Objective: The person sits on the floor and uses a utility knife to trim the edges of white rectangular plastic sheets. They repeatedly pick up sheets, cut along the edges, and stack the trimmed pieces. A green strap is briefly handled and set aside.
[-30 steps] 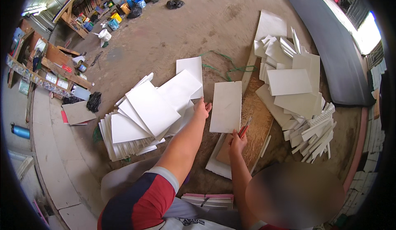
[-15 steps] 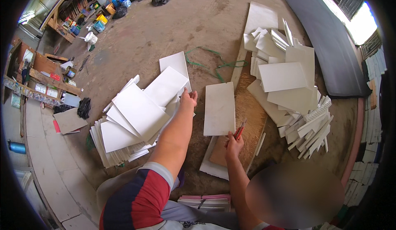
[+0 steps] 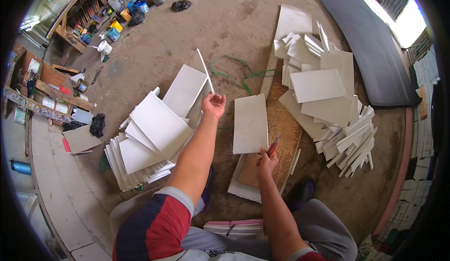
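Brown floor (image 3: pixel 234 31): edge-on white panel (image 3: pixel 204 67), long axis forward-left from pinching fingers of nearer left hand (image 3: pixel 214 105); right hand (image 3: pixel 267 163), fingers curled round red cutter (image 3: pixel 273 147).

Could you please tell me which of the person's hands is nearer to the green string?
The left hand: it is just below the left end of the green string in the picture. The right hand is lower and farther off, with a panel between.
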Motion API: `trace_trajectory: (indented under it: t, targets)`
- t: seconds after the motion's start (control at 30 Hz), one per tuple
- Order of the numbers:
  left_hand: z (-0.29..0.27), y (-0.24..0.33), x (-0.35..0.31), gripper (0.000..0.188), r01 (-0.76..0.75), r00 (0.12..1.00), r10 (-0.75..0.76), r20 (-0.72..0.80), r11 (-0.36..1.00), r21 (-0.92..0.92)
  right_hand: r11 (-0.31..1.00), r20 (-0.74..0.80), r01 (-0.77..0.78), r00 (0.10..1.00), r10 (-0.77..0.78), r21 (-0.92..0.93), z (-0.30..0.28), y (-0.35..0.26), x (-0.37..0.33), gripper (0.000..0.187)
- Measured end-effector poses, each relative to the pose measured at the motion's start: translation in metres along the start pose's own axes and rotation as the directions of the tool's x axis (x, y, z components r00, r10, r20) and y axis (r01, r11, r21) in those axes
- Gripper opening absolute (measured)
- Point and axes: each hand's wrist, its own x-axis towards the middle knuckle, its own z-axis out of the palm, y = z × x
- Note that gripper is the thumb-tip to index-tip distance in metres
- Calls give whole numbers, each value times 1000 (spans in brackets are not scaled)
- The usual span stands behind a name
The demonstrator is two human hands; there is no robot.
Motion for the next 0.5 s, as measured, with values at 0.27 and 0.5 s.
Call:
trace_trajectory:
  t: [0.27,0.5]
  targets:
    - [4,-99,-113,16,84,972,-140,187,957,277,986,-126,167,977,-169,-26,-33,-19,18,11]
    - [-97,-153,-195,16,37,994,40,-101,753,657,845,-196,531,837,-510,67,-84,-29,42,11]
